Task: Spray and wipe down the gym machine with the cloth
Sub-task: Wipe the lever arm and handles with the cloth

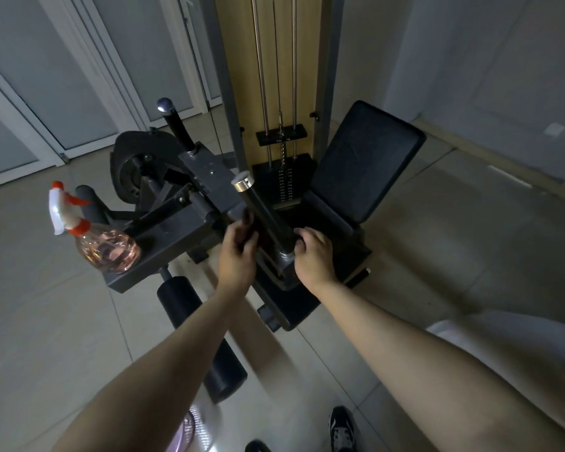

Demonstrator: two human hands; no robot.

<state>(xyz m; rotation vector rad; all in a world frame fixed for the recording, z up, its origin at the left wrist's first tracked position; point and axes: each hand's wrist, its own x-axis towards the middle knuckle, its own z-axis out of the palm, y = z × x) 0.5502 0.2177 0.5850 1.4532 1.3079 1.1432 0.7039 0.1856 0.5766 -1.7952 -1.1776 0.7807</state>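
Our cloth (pixel 251 228) at the handle bar (pixel 262 208)
Our left hand (pixel 238 252) gripped it against the bar; our right hand (pixel 313 254) curled at the base, grip unclear; the spray bottle (pixel 103 246) stood on the machine (pixel 177 234) at nine o'clock

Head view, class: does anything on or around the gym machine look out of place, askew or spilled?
Only the spray bottle: it stands near the corner of a grey frame plate on the gym machine, where a knock could tip it off. Nothing looks spilled or damaged.
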